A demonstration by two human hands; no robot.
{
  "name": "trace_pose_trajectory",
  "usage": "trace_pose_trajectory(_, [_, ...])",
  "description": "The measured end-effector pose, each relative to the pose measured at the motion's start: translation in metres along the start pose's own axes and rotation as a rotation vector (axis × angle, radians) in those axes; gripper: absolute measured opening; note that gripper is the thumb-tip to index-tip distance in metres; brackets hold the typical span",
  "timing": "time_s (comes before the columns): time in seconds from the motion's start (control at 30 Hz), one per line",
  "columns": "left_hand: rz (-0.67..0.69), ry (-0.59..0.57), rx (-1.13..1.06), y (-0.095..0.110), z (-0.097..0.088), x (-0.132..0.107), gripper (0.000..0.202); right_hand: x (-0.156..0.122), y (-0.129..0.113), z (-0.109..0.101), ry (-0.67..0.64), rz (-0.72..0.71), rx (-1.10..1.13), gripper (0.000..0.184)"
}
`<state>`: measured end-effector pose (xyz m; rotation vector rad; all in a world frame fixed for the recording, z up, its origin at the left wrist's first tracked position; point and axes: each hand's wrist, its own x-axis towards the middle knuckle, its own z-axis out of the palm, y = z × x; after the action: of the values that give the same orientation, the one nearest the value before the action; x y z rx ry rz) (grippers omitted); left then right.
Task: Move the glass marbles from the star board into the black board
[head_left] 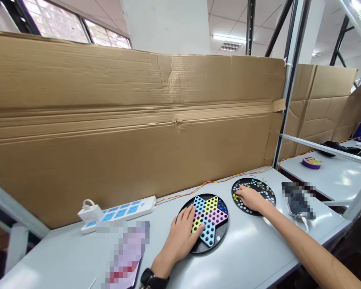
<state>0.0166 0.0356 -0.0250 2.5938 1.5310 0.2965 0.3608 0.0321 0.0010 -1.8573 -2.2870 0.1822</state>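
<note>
A round black Chinese-checkers board [212, 212] with a star of blue, yellow and pink fields lies on the pale table. My left hand [182, 235] rests flat on its left edge, fingers stretched out. To the right lies a second round black tray [263, 192] with white holes and several coloured marbles. My right hand [250, 198] lies on that tray, fingertips curled down among the marbles at its left side. Whether a marble is pinched in them is hidden.
A tall cardboard wall [132, 120] runs along the back of the table. A white power strip [120, 210] with a plug lies at the left, its coloured cable [216, 182] trailing right. A blurred phone [297, 200] lies right of the tray, another blurred item [128, 253] near the front.
</note>
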Motion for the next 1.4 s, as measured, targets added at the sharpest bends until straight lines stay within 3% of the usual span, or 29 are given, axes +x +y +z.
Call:
trace_pose_trajectory(0.13, [0.008,0.003,-0.009,0.003,-0.002,-0.001,0.074,-0.003,0.011,-0.004,0.007,-0.027,0.171,0.026])
trace_pose_trajectory(0.37, [0.001,-0.017,-0.02,0.006,-0.006,-0.002,0.076,0.0,0.013,-0.006,0.075,0.072,0.663,0.022])
trace_pose_trajectory(0.6, [-0.008,-0.016,-0.021,0.006,-0.006,-0.002,0.076,0.003,-0.004,-0.004,0.034,-0.043,0.401,0.015])
trace_pose_trajectory(0.83, [-0.015,-0.038,-0.028,0.01,-0.009,-0.002,0.075,-0.002,0.004,0.005,0.018,-0.029,0.469,0.02])
trace_pose_trajectory(0.97, [0.003,-0.003,-0.024,0.008,-0.007,-0.002,0.074,-0.004,0.01,0.007,0.099,-0.017,0.419,0.028])
trace_pose_trajectory(1.17, [-0.009,-0.024,-0.02,0.011,-0.009,-0.002,0.077,-0.022,0.011,-0.002,0.045,-0.062,0.33,0.03])
trace_pose_trajectory(1.4, [-0.006,-0.037,-0.026,0.009,-0.01,-0.002,0.078,-0.043,-0.007,-0.014,0.014,-0.077,0.198,0.023])
